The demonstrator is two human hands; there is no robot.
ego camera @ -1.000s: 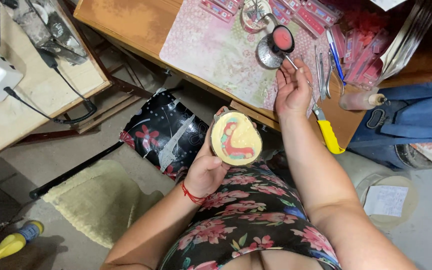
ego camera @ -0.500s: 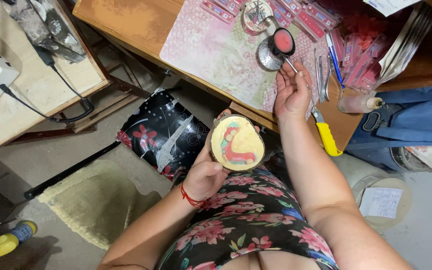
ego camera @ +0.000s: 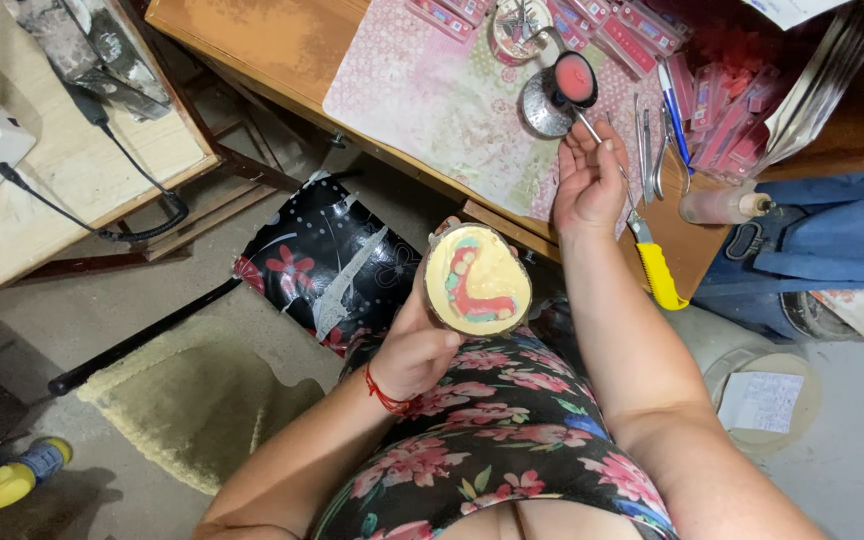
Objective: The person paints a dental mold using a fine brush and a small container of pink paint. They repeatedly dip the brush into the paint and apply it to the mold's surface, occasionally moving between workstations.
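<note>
Wooden worktop (ego camera: 252, 40) spans twelve o'clock; below it I see my left hand (ego camera: 422, 345) closed around a yellow round mould (ego camera: 479, 280), face tilted up for viewing, while my right hand (ego camera: 589, 180) pinches a thin metal tool (ego camera: 592, 130) reaching the pink wax dish (ego camera: 575, 78)

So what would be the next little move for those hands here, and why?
Probably bringing the right hand and its thin metal tool back down to the round yellow mould. The tool's tip sits at the small dish of pink material on the desk, while the left hand holds the mould tilted up, its pink and green inlay facing the person.
</note>
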